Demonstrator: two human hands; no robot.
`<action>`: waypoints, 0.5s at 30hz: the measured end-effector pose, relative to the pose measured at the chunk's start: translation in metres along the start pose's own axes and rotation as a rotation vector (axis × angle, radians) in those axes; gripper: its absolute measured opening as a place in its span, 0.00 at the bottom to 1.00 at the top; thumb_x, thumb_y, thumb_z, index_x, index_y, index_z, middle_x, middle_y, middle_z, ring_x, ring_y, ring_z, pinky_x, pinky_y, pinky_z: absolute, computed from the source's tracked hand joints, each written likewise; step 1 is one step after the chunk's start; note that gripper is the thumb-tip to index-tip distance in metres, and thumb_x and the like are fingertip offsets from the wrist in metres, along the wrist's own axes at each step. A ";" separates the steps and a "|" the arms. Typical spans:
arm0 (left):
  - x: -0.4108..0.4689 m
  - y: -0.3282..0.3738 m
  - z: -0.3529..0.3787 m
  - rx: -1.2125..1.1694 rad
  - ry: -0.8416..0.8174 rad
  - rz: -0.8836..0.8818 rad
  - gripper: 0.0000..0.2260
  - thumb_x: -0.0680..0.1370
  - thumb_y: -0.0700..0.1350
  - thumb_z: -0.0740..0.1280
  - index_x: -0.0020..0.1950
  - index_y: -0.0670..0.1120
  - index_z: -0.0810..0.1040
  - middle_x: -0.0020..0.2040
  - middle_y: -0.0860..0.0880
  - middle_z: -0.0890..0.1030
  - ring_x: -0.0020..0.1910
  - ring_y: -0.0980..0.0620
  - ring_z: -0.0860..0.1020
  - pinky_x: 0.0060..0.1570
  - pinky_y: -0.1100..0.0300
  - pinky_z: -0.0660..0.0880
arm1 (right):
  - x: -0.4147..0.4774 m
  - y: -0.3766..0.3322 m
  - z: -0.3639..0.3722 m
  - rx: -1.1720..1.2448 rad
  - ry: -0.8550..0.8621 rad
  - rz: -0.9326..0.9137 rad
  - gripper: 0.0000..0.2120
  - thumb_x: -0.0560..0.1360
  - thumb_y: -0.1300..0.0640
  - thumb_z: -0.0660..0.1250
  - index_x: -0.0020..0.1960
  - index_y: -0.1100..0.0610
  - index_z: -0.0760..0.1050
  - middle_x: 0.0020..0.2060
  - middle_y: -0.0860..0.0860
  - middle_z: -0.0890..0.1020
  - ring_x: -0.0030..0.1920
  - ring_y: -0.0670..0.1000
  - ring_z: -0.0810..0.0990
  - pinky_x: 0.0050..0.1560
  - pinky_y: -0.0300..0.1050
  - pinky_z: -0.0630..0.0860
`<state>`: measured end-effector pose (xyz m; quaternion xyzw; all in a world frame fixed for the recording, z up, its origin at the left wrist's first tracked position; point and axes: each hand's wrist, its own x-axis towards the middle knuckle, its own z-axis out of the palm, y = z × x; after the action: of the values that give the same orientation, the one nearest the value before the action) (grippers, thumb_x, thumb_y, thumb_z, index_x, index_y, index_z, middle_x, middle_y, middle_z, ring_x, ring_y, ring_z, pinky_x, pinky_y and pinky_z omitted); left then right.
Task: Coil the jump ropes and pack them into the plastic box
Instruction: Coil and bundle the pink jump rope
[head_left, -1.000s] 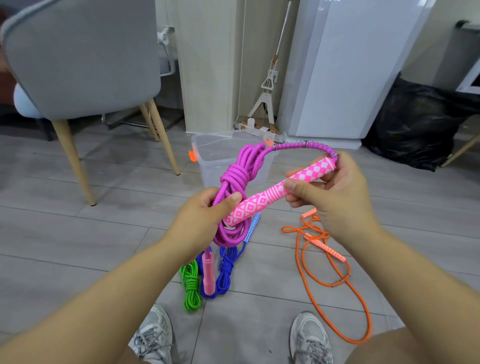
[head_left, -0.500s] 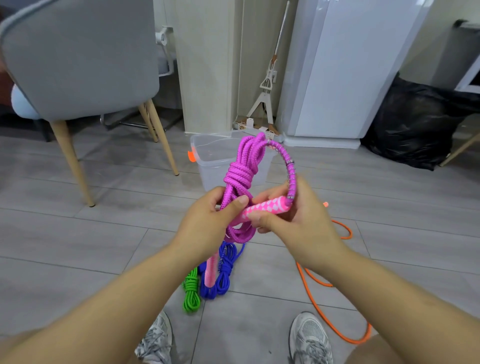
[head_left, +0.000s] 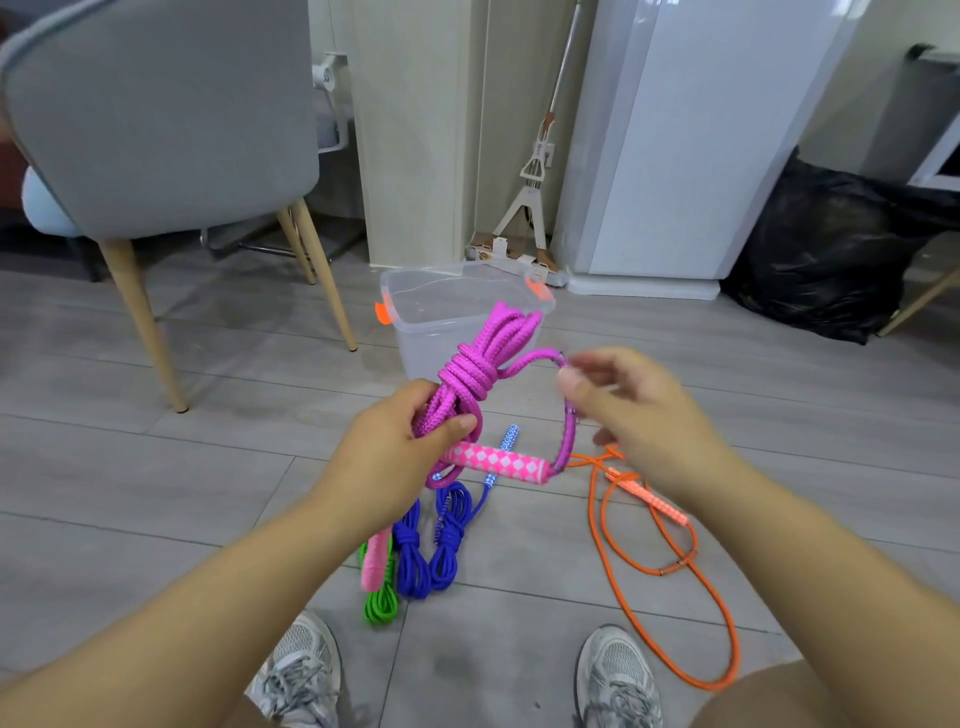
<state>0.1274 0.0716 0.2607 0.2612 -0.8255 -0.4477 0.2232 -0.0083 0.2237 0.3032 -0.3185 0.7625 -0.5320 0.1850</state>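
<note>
Item: magenta jump rope (head_left: 470, 374), coiled, unpacked.
Left hand (head_left: 400, 447) grips coil so wraps hold; right hand (head_left: 628, 405) blurred at its cord, grasp unclear.

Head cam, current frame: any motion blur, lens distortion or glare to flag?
Head view: the right hand is motion-blurred, fingers smeared beside the purple rope; the left hand gripping it and the pink handle are sharp. Head view: wide-angle bowing leans the chair and white cabinet at the edges. Head view: light is soft and even, only faint sheen on the plastic box.
</note>
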 end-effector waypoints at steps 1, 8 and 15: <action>-0.001 0.001 0.000 0.017 -0.018 0.014 0.04 0.76 0.47 0.68 0.43 0.52 0.75 0.33 0.51 0.75 0.27 0.62 0.72 0.26 0.71 0.68 | 0.001 -0.004 -0.002 0.068 0.062 -0.023 0.13 0.73 0.51 0.68 0.56 0.51 0.73 0.48 0.47 0.77 0.44 0.50 0.77 0.41 0.48 0.73; -0.004 -0.002 0.004 0.252 -0.101 0.158 0.05 0.74 0.52 0.69 0.45 0.51 0.77 0.37 0.50 0.76 0.36 0.55 0.73 0.36 0.62 0.68 | 0.007 -0.008 -0.003 -0.109 -0.090 -0.131 0.22 0.72 0.46 0.68 0.64 0.37 0.68 0.55 0.43 0.77 0.41 0.47 0.79 0.46 0.42 0.75; -0.002 -0.009 0.005 0.402 -0.161 0.286 0.11 0.73 0.58 0.67 0.45 0.51 0.76 0.34 0.52 0.74 0.34 0.57 0.70 0.31 0.65 0.60 | 0.013 -0.004 0.005 -0.239 -0.169 -0.135 0.04 0.72 0.51 0.70 0.46 0.49 0.79 0.38 0.46 0.81 0.38 0.43 0.79 0.44 0.40 0.77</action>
<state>0.1280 0.0717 0.2502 0.1444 -0.9415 -0.2581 0.1612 -0.0139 0.2108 0.3058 -0.4323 0.7790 -0.4199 0.1731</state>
